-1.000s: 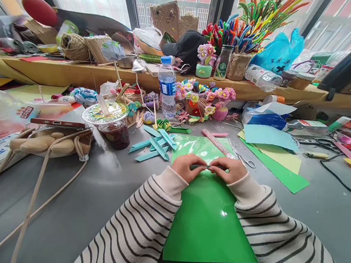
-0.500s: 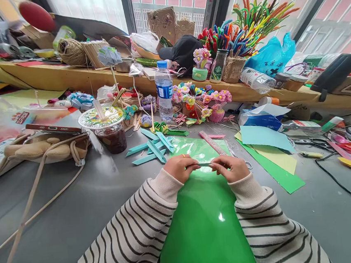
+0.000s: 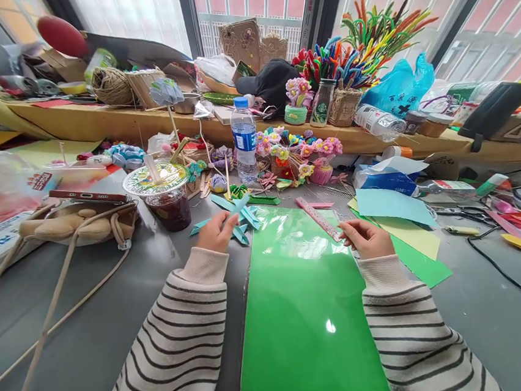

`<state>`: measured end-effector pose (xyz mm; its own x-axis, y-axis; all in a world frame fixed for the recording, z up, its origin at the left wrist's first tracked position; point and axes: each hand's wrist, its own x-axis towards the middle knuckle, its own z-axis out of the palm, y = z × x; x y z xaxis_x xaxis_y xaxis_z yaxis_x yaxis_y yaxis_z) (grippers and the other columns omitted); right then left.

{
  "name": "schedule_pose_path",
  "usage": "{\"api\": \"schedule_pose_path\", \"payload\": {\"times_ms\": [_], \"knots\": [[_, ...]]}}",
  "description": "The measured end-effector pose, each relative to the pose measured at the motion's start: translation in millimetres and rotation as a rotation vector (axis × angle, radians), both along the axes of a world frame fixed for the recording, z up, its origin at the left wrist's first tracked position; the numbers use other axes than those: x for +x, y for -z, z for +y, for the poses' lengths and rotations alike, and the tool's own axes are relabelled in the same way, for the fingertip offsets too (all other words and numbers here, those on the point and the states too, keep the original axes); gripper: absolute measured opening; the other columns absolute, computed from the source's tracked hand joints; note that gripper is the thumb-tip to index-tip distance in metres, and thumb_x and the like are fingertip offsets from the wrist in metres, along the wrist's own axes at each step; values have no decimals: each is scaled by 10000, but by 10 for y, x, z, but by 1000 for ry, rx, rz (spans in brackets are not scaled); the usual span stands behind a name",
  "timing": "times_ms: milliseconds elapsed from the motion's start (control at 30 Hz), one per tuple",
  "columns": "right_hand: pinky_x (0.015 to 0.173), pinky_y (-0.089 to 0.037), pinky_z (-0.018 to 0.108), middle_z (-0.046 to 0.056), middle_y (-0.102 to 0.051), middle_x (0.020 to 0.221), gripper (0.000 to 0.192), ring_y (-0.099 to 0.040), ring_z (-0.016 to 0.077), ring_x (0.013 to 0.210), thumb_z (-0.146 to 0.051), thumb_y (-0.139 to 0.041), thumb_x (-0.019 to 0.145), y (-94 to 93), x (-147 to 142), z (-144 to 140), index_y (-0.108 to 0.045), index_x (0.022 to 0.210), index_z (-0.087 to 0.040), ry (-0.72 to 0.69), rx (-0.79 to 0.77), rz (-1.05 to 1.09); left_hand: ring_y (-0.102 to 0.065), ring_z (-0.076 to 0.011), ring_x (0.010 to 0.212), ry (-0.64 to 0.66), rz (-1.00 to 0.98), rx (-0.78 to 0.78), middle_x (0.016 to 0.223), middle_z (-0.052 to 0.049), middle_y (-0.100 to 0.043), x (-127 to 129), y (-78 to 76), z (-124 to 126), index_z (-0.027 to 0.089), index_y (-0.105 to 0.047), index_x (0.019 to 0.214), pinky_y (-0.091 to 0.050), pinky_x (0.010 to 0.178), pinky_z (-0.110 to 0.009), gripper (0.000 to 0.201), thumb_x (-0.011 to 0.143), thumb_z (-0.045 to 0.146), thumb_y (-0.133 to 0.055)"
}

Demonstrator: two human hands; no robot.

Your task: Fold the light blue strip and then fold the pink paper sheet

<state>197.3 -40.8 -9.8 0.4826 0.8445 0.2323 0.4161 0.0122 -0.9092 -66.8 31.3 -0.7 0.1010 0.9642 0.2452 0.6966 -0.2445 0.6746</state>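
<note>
My left hand is closed, thumb and fingers together, at a pile of light blue folded paper strips left of the green sheet. One folded paper strip sticks out from its fingertips. My right hand is at the right edge of the green sheet, its fingers pinched beside the lower end of a pink patterned ruler; whether anything is between them cannot be made out. The glossy green sheet lies flat between my forearms, in a clear cover.
To the left are a lidded drink cup and a beige bag with a phone on it. A water bottle stands behind the strips. Coloured paper sheets, scissors and a black cable lie to the right.
My hands were together over the green sheet with a thin folded strip between them. They have parted: the left has gone left to the pile, the right a little rightward.
</note>
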Motion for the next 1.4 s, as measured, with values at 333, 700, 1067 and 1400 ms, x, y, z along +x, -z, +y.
{"api": "schedule_pose_path", "payload": {"times_ms": [333, 700, 1067, 1400], "knots": [[628, -409, 270, 59, -615, 793, 292, -534, 159, 639, -339, -574, 632, 168, 137, 52, -586, 833, -128, -26, -188, -884, -502, -169, 634, -158, 343, 302, 708, -53, -560, -203, 134, 179, 169, -582, 712, -353, 579, -248, 345, 780, 358, -301], [450, -326, 250, 66, -600, 666, 206, -532, 176, 550, -91, -430, 687, 206, 81, 115, -622, 703, -162, 71, -357, -1122, -548, -172, 647, -298, 408, 381, 649, -13, -616, -203, 149, 123, 205, -632, 662, -324, 587, -263, 220, 705, 356, -478], [402, -298, 281, 123, -603, 643, 257, -510, 192, 486, -184, -378, 706, 118, 548, -18, -632, 727, -155, 353, -375, -1048, -548, -231, 751, -385, 412, 295, 819, -80, -635, -221, 88, 89, 173, -624, 836, -322, 608, -301, 329, 762, 338, -350], [523, -391, 277, 62, -643, 733, 214, -556, 191, 613, -195, -432, 704, 106, 407, 9, -636, 765, -174, 237, -271, -878, -543, -173, 702, -115, 261, 449, 727, -53, -638, -5, 61, -156, 156, -627, 774, -390, 660, -258, 319, 779, 335, -363]]}}
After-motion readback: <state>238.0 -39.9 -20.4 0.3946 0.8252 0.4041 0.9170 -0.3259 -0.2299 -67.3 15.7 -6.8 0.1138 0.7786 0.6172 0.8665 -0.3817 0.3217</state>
